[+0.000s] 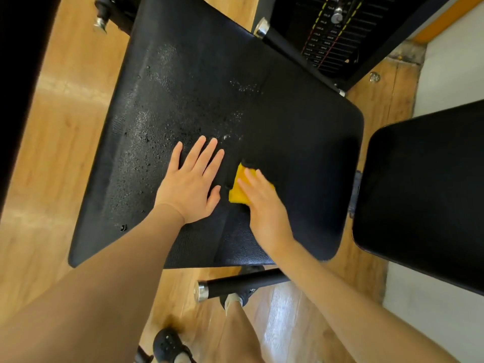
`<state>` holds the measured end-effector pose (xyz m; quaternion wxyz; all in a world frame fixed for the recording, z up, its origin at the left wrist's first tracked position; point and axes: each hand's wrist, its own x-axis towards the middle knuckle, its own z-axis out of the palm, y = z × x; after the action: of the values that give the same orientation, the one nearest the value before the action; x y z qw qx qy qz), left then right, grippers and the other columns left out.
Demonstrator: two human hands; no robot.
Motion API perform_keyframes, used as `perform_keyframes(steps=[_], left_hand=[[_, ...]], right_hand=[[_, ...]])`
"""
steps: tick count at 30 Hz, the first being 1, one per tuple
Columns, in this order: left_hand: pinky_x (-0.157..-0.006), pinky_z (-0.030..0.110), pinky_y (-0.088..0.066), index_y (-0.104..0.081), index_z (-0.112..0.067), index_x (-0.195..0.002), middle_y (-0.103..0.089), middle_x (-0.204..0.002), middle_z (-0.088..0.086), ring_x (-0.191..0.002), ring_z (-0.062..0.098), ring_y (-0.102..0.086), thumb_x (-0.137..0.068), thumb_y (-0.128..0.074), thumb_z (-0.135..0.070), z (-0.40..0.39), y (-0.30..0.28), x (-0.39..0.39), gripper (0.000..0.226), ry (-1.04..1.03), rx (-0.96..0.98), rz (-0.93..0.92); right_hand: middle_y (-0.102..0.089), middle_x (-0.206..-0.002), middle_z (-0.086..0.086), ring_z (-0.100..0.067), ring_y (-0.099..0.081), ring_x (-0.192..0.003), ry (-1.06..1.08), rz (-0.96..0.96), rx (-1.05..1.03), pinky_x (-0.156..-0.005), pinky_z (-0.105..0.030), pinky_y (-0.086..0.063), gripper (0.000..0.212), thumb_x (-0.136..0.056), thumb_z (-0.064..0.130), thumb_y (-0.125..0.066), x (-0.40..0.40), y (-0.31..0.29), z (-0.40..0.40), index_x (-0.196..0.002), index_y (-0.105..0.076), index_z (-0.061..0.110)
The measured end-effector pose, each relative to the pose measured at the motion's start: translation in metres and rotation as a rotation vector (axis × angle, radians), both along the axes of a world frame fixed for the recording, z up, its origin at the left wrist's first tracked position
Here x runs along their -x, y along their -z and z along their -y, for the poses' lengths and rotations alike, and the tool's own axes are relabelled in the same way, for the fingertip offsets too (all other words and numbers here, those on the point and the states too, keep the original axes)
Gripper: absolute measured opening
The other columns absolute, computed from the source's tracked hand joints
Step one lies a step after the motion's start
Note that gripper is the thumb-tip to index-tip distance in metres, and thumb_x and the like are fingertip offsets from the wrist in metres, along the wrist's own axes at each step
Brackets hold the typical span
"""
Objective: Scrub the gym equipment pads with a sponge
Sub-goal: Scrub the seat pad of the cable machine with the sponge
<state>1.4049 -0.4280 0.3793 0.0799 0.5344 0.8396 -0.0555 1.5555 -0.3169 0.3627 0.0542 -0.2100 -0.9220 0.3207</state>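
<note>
A large black gym pad (301,132) fills the middle of the view, its left half wet with droplets and foam specks. My left hand (192,183) lies flat on the pad with straight, spread fingers. Just to its right, my right hand (264,203) holds a yellow sponge (238,191) with a dark scrubbing side against the pad near the central seam. My fingers cover the sponge's right half.
A second black pad (424,195) stands at the right. A black bar with a chrome end (235,285) juts out below the pad's near edge. A weight stack (332,35) is behind. My black shoes (167,345) stand on the wooden floor (52,153).
</note>
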Motion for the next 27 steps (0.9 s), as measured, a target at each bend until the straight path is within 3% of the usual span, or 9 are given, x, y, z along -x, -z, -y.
perform_keyframes(steps=[4, 6, 12, 15, 20, 24, 27], left_hand=[[-0.112, 0.054, -0.005, -0.038, -0.006, -0.143, -0.030, -0.152, 0.016, -0.142, 0.031, -0.017, -0.086, -0.031, -0.042, 0.000, -0.001, -0.001, 0.068, 0.001, 0.019, -0.007], [-0.112, 0.053, -0.005, -0.037, -0.006, -0.144, -0.030, -0.153, 0.016, -0.143, 0.031, -0.017, -0.086, -0.031, -0.042, -0.001, -0.001, -0.001, 0.068, -0.003, 0.026, -0.006], [-0.112, 0.054, -0.005, -0.036, -0.006, -0.144, -0.029, -0.153, 0.016, -0.143, 0.031, -0.017, -0.087, -0.029, -0.043, -0.001, -0.002, -0.001, 0.068, -0.012, 0.026, -0.002], [-0.112, 0.053, -0.004, -0.036, -0.006, -0.144, -0.029, -0.153, 0.016, -0.143, 0.031, -0.016, -0.087, -0.029, -0.043, 0.000, -0.003, -0.001, 0.069, -0.011, 0.026, 0.000], [-0.113, 0.053, -0.003, -0.036, -0.006, -0.144, -0.028, -0.153, 0.016, -0.143, 0.031, -0.016, -0.087, -0.027, -0.043, 0.000, -0.004, -0.001, 0.069, -0.014, 0.044, 0.010], [-0.113, 0.054, -0.004, -0.035, -0.006, -0.145, -0.027, -0.154, 0.016, -0.143, 0.031, -0.015, -0.087, -0.027, -0.043, 0.000, -0.005, -0.001, 0.069, -0.016, 0.048, 0.027], [-0.113, 0.054, -0.002, -0.031, -0.008, -0.147, -0.023, -0.155, 0.015, -0.145, 0.030, -0.012, -0.088, -0.028, -0.043, -0.001, -0.006, -0.001, 0.069, -0.016, 0.065, 0.032]], right_hand=[[-0.047, -0.139, -0.005, -0.024, -0.032, -0.135, -0.068, -0.017, 0.045, -0.109, -0.035, -0.029, 0.072, -0.070, -0.018, -0.061, -0.037, 0.008, 0.034, -0.133, -0.043, 0.013], [-0.047, -0.139, -0.005, -0.021, -0.029, -0.135, -0.099, -0.023, 0.065, -0.110, -0.036, -0.028, 0.071, -0.070, -0.015, -0.057, -0.052, 0.009, 0.045, -0.132, -0.041, 0.015], [-0.046, -0.140, 0.001, -0.017, -0.028, -0.135, -0.137, 0.044, 0.062, -0.105, -0.044, -0.027, 0.087, -0.056, -0.018, -0.071, -0.069, 0.003, 0.061, -0.130, -0.045, 0.018], [-0.047, -0.139, -0.001, -0.018, -0.028, -0.135, -0.096, 0.025, 0.059, -0.107, -0.044, -0.026, 0.082, -0.060, -0.017, -0.067, -0.067, 0.005, 0.064, -0.131, -0.044, 0.017], [-0.050, -0.137, -0.002, -0.019, -0.032, -0.135, -0.057, -0.023, 0.035, -0.108, -0.038, -0.033, 0.053, -0.080, -0.004, -0.042, -0.071, 0.008, 0.071, -0.130, -0.044, 0.016], [-0.049, -0.138, -0.005, -0.022, -0.032, -0.135, -0.106, -0.025, 0.019, -0.108, -0.039, -0.035, 0.058, -0.078, -0.005, -0.060, -0.073, 0.010, 0.069, -0.130, -0.045, 0.014], [-0.049, -0.138, -0.006, -0.023, -0.033, -0.134, -0.096, -0.056, 0.001, -0.108, -0.037, -0.030, 0.045, -0.084, 0.007, -0.053, -0.072, 0.009, 0.069, -0.128, -0.046, 0.012]])
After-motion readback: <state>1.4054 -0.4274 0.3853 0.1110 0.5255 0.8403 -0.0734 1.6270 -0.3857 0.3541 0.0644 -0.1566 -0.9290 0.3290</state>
